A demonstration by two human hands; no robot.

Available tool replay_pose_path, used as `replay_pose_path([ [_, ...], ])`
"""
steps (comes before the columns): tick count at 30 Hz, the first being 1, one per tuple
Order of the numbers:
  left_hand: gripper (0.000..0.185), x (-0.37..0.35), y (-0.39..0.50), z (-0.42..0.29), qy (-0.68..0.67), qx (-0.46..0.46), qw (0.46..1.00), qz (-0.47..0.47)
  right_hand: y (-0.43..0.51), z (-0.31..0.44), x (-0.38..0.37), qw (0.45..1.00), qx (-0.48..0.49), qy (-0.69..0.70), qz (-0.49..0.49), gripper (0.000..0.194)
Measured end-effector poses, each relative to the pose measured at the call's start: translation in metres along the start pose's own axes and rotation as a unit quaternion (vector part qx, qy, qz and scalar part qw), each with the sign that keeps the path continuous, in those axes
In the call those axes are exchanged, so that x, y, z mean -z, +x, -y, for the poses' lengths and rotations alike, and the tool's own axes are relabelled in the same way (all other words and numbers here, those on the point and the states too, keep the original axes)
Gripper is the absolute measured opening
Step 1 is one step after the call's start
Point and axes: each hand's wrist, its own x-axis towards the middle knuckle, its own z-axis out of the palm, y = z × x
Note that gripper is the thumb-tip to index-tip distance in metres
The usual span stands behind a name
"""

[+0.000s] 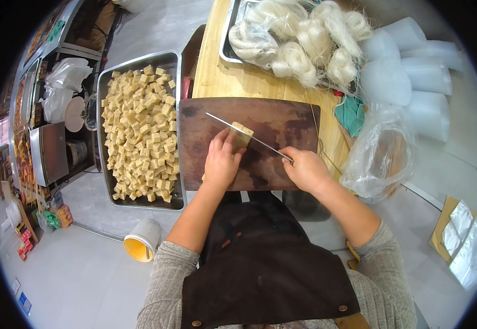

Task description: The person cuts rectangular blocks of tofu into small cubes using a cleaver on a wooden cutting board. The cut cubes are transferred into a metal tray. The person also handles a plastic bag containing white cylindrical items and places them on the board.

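Observation:
My left hand (223,158) holds a block of firm tofu (242,140) against a dark wooden cutting board (263,107). A long-bladed knife (259,141) lies across the block, its handle wrapped in my right hand (306,167). The blade points to the upper left, close beside my left fingertips. Part of the block is hidden by those fingers. A bit of pale tofu shows at the board's near edge beside my left wrist. Left of the board, a metal tray (179,82) holds a big heap of pale yellow cubes (139,131).
Bundles of white noodle-like strands (298,41) pile on a metal tray at the back of the wooden table (222,84). A green cloth (350,115) and a clear plastic bag (376,164) are at the right. A white bucket (146,234) stands on the floor, lower left.

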Motion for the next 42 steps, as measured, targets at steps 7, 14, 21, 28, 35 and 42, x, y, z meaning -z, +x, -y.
replay_pose_path([
  [7,0.051,-0.011,0.004,0.006,-0.001,-0.009,1.000,-0.018,0.021,0.003,-0.016,0.996,-0.046,-0.037,0.061,0.024],
  [14,0.051,-0.003,0.001,-0.001,-0.003,-0.014,1.000,-0.007,0.041,0.004,-0.038,0.998,-0.034,0.014,0.042,0.028],
  [21,0.056,0.012,-0.018,0.004,0.006,0.007,1.000,0.016,0.002,0.008,-0.004,0.999,-0.008,0.019,0.026,0.030],
  [28,0.053,0.007,-0.017,0.010,-0.013,-0.023,1.000,-0.008,0.001,0.011,-0.007,0.998,-0.009,-0.029,0.047,0.028],
  [35,0.049,-0.001,-0.009,0.015,0.005,-0.017,1.000,0.006,0.044,0.020,-0.048,0.995,-0.047,-0.045,0.071,0.029],
  [42,0.051,0.016,-0.020,0.008,0.008,-0.022,1.000,-0.004,0.026,0.014,-0.032,0.998,-0.033,0.036,0.034,0.030],
])
